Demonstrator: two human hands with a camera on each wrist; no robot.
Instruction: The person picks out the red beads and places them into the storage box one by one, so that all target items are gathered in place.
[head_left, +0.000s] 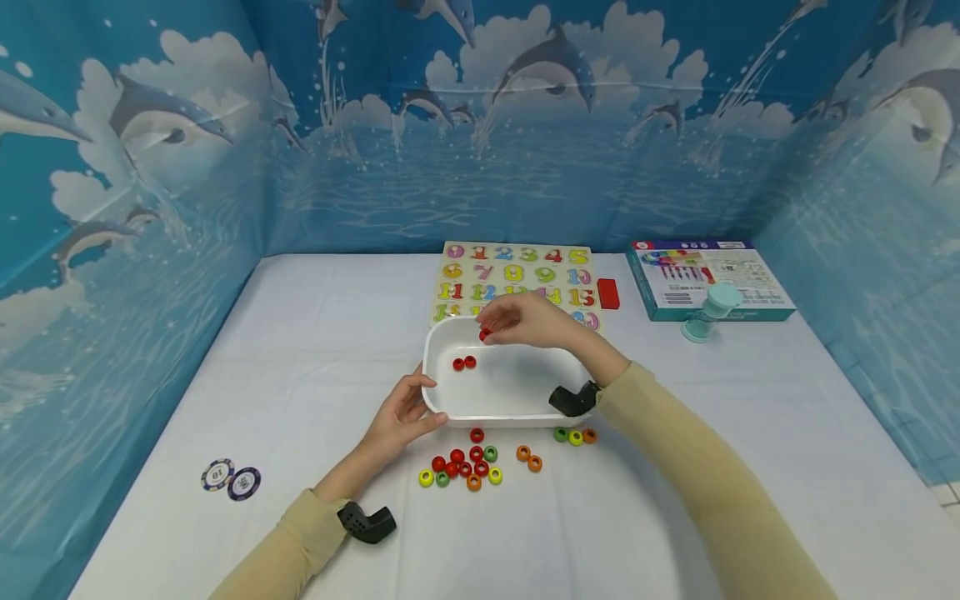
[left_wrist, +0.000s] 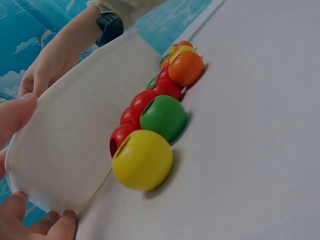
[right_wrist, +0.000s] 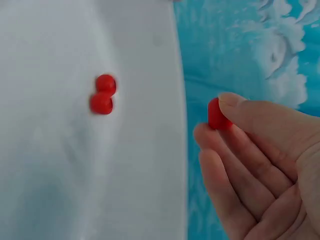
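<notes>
A red bead [right_wrist: 215,114] is pinched between the thumb and fingers of my right hand [head_left: 527,321], over the far left part of a white tray [head_left: 517,421]. Two more red beads [head_left: 464,363] lie together inside the tray, left of its middle. My left hand [head_left: 405,412] holds the tray's left end, with the thumb at the near corner and the fingers on the side. Just in front of the tray lie several loose beads: red beads [head_left: 457,456], a green bead [left_wrist: 164,118], a yellow bead [left_wrist: 142,160] and orange beads [head_left: 535,463] among them.
Behind the tray lies a number board [head_left: 513,273], partly covered by my right hand. A red block [head_left: 608,293] is beside it. At the back right are a flat box [head_left: 720,275] and a mint-green sand timer [head_left: 708,312]. Two poker chips [head_left: 243,483] lie at the left.
</notes>
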